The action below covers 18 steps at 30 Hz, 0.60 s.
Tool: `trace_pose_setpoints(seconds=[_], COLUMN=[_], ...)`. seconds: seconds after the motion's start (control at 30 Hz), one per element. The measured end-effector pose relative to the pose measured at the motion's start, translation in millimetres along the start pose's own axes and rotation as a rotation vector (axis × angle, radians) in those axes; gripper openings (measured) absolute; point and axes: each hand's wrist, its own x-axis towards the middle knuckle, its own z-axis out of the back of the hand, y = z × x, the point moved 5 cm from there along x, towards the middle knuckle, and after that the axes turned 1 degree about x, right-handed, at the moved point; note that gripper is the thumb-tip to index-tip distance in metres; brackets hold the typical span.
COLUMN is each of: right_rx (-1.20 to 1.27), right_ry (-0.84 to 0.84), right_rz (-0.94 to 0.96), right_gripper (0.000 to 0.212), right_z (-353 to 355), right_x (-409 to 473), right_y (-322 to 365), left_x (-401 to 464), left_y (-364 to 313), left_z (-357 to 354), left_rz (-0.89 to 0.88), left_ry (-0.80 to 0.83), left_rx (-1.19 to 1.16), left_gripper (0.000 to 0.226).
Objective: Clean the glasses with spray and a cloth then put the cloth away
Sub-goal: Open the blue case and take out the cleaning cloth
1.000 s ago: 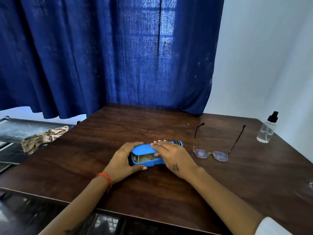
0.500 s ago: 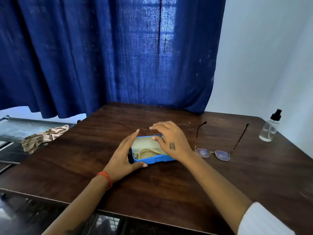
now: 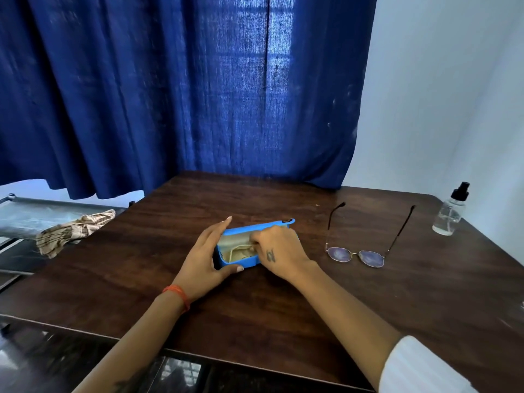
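Note:
A blue glasses case (image 3: 241, 262) lies open in the middle of the dark wooden table (image 3: 283, 321). A pale beige cloth (image 3: 238, 252) lies inside it. My left hand (image 3: 205, 258) cups the case's left end, thumb against its front wall. My right hand (image 3: 279, 252) reaches into the case from the right, fingertips pinched on the cloth. The glasses (image 3: 358, 251) rest to the right with their arms unfolded, lenses toward me. A clear spray bottle (image 3: 450, 214) with a black pump top stands at the far right.
A checked rag (image 3: 73, 229) lies on a grey metal rack (image 3: 25, 217) left of the table. A blue curtain (image 3: 184, 89) hangs behind the table, and a white wall (image 3: 453, 95) is at the right.
The case's lid has gone from nearly closed to open. My right hand has dropped from the lid into the case and pinched the cloth. My left hand stays at the left end.

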Motion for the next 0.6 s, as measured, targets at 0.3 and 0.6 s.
trace_pose_setpoints(seconds=[0.3, 0.6], right_rx=[0.804, 1.077], right_ry=[-0.333, -0.052], right_rz=[-0.287, -0.607], right_gripper=[0.012, 0.01], right_z=[43.2, 42.0], right_x=[-29.9, -73.8], right_y=[-43.2, -75.7], left_x=[2.6, -7.6], left_y=[10.8, -23.6], left_z=[3.2, 17.0], left_rz=[0.1, -0.084], left_ry=[-0.035, -0.164], left_rx=[0.055, 0.203], left_gripper=[0.094, 0.065])
